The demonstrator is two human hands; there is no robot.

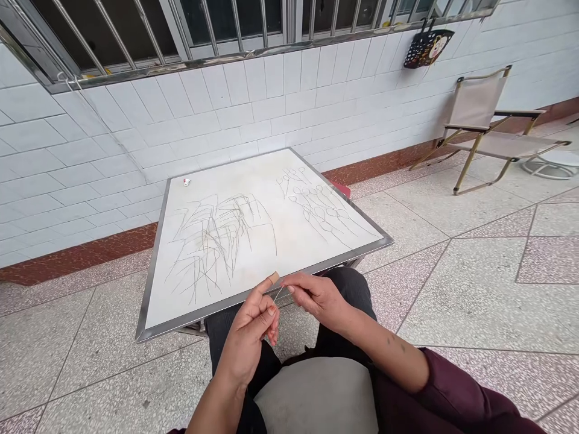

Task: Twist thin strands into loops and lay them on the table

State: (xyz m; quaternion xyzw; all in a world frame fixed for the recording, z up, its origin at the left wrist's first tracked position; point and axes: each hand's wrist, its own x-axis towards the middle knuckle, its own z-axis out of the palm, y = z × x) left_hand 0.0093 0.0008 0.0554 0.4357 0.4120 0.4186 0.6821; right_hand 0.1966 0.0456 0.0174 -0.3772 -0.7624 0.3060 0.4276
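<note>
My left hand (249, 324) is closed, pinching a thin wire (278, 293) between thumb and fingers just off the table's near edge. The index finger of that hand is stretched out, with a tan wrap on its tip. From the right, my right hand (319, 299) pinches the wire's upper end between thumb and index finger. A heap of thin, dark bent wires (212, 235) lies crisscrossed on the left half of the white table (257, 175). Thin wires with looped ends (323, 211) are spread along its right side.
A small white and red item (187, 182) lies near the table's far left corner. Behind stands a tiled wall (244, 108) with a barred window (244, 27). A folding chair (484, 120), a round white stool (552, 163) and a hanging bag (427, 48) are at right.
</note>
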